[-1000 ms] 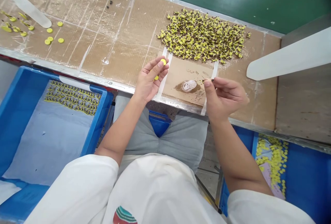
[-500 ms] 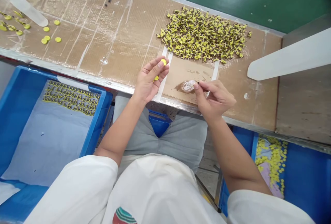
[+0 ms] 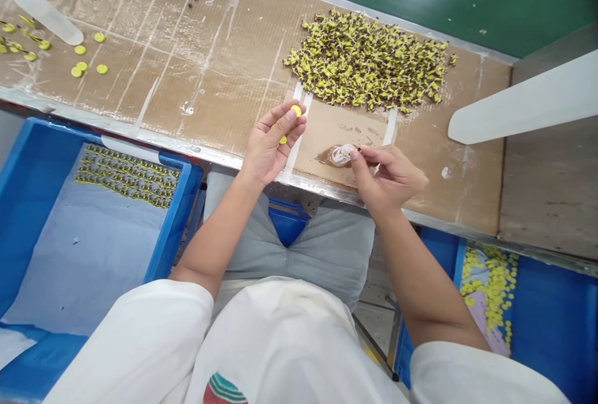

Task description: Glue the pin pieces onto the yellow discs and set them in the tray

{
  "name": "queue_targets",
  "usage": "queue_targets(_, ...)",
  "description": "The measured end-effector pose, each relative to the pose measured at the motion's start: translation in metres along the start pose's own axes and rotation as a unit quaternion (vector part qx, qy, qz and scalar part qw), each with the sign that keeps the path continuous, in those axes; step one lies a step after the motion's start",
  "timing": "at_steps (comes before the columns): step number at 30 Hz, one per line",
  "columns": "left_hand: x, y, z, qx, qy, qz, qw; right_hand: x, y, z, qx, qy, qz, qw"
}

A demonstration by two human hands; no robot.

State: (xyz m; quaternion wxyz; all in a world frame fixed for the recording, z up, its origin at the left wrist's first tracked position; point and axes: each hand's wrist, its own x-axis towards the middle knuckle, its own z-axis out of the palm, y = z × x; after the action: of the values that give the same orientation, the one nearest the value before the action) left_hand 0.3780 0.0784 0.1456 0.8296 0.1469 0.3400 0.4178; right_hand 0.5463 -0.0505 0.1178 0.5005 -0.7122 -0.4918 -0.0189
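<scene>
My left hand (image 3: 275, 139) is closed, pinching a small round yellow disc (image 3: 296, 111) between thumb and forefinger. A second yellow disc (image 3: 283, 140) shows between its lower fingers. My right hand (image 3: 390, 177) pinches a tiny dark-tipped piece (image 3: 359, 150); most of it is hidden by the fingertips. Those fingertips are at the right edge of a smear of white paste (image 3: 342, 154) on a cardboard sheet (image 3: 357, 119). Beyond both hands lies a wide heap of small yellow and dark brown pieces (image 3: 369, 61).
Loose yellow discs (image 3: 101, 69) lie on the bench at left. A blue tray (image 3: 184, 195) at lower left holds rows of yellow-and-dark pieces (image 3: 128, 173) on a sheet. Another blue bin (image 3: 546, 304) at right holds many yellow discs. White bars (image 3: 518, 102) jut over the bench.
The view has shifted very slightly. Both hands keep the same grip and almost the same place.
</scene>
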Motion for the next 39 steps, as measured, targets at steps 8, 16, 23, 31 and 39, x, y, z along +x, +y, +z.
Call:
queue_targets(8,0.004,-0.003,-0.009,0.042,-0.064,0.046,0.996,0.019,-0.021,-0.004,0.277,0.115,0.214,0.930)
queue_targets(16,-0.023,-0.016,-0.003,0.060,-0.102,0.063,0.991,0.040,-0.047,-0.036,0.492,0.013,0.418,0.763)
queue_targets(23,-0.056,-0.031,0.011,0.037,-0.118,0.017,0.992,0.038,-0.051,-0.047,0.453,-0.064,0.381,0.803)
queue_targets(31,-0.084,-0.033,0.022,0.040,-0.123,-0.028,0.991,0.020,-0.071,-0.046,0.416,0.038,0.274,0.866)
queue_targets(39,-0.095,-0.044,0.020,0.046,-0.146,-0.042,0.987,-0.003,-0.106,-0.034,0.290,0.107,0.116,0.944)
